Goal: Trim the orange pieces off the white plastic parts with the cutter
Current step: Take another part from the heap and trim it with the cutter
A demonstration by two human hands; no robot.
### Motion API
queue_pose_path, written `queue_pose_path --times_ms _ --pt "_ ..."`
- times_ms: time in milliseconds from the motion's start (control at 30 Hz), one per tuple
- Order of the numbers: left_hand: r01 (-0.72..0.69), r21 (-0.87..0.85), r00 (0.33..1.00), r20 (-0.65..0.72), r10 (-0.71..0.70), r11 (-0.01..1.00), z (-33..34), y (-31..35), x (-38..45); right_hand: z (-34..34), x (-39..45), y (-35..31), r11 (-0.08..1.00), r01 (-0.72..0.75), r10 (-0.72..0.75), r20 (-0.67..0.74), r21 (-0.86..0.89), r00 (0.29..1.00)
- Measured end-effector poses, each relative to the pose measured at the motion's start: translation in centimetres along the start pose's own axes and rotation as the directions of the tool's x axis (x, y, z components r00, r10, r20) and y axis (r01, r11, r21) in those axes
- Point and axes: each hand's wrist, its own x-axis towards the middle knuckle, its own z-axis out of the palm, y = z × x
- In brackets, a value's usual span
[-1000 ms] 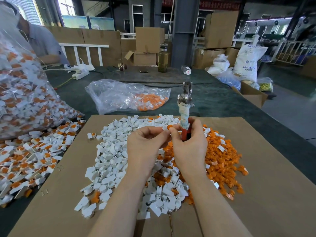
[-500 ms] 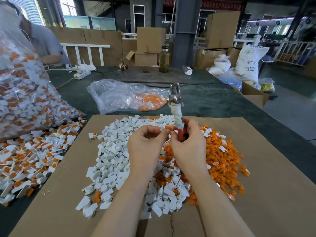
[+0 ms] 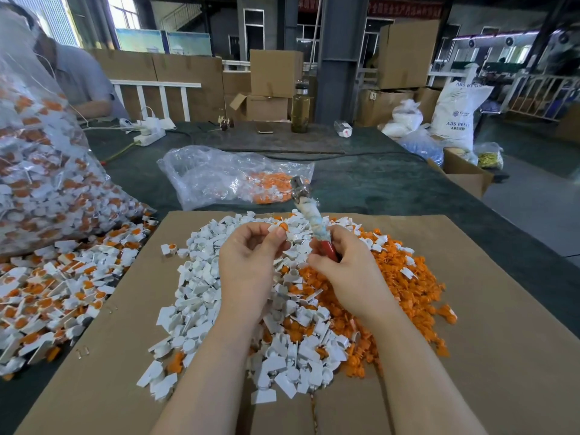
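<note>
My left hand pinches a small white plastic part with an orange piece at its fingertips. My right hand grips the cutter by its red, cloth-wrapped handles, metal head pointing up and away and tilted left. Hands and cutter are a little apart, above a cardboard sheet. Below them lies a heap of white parts on the left and a heap of orange pieces on the right.
A big clear bag of white-and-orange parts spills onto the table at the left. A smaller clear bag with orange pieces lies behind the cardboard. Another person sits at far left. A bottle, power strip and boxes stand at the back.
My hands have drawn apart; before, the part sat right against the cutter. The cutter's head has swung to the left. The left hand still pinches the part.
</note>
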Motion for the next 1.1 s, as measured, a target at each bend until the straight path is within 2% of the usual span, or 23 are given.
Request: queue_pose_path --times_ms 267,467,733,1100 --pt "-0.051 -0.022 0.999 0.010 0.052 0.998 -1.2 0.1 0.9 -1.6 -0.1 0.0 0.976 -0.012 0.064 0.231 -0.219 0.971" --pt "-0.085 -0.018 0.995 0.057 0.085 0.996 -1.7 0.1 1.2 -1.9 -0.2 -0.1 0.971 0.005 0.070 0.305 -0.239 0.950" --pt "-0.039 -0.041 0.994 0.101 0.043 0.998 -2.2 0.1 1.4 -1.3 -0.2 0.4 0.937 0.106 -0.014 0.267 -0.332 0.964" --pt "-0.001 -0.062 0.997 0.077 0.006 0.998 -1.9 0.1 1.3 -0.8 0.0 0.9 0.926 0.111 -0.027 0.229 -0.361 0.973"
